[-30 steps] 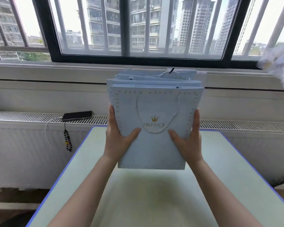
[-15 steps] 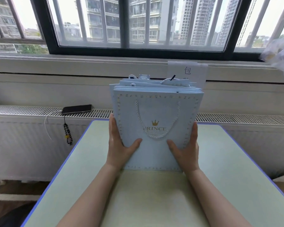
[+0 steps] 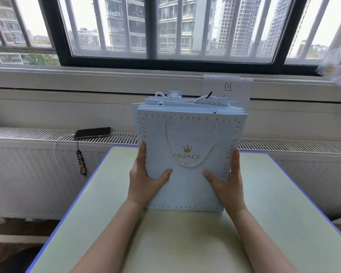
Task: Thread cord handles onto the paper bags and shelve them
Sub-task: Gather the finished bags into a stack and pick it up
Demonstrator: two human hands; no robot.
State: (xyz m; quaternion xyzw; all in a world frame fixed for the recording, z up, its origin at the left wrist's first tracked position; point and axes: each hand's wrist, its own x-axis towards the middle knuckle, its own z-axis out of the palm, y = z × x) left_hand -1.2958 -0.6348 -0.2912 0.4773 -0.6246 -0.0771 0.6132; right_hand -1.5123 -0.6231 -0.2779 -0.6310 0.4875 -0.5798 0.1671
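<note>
A stack of several flat light-blue paper bags (image 3: 189, 138) stands upright on its bottom edge on the pale green table (image 3: 283, 223). The front bag shows a gold crown, the word PRINCE and a white twisted cord handle (image 3: 189, 164) hanging down its face. My left hand (image 3: 146, 182) grips the stack's left edge, thumb across the front. My right hand (image 3: 226, 184) grips the right edge the same way. More cord loops stick up behind the stack's top.
A dark phone (image 3: 93, 132) with a white cable and a bead strap lies on the radiator ledge at the left. A paper sign (image 3: 227, 87) leans on the window sill behind the bags. A crumpled plastic bag (image 3: 339, 62) sits at the far right.
Both hands have brought the stack of bags down from the air until its bottom edge rests on the table, closer to me. The grip on both edges is unchanged.
</note>
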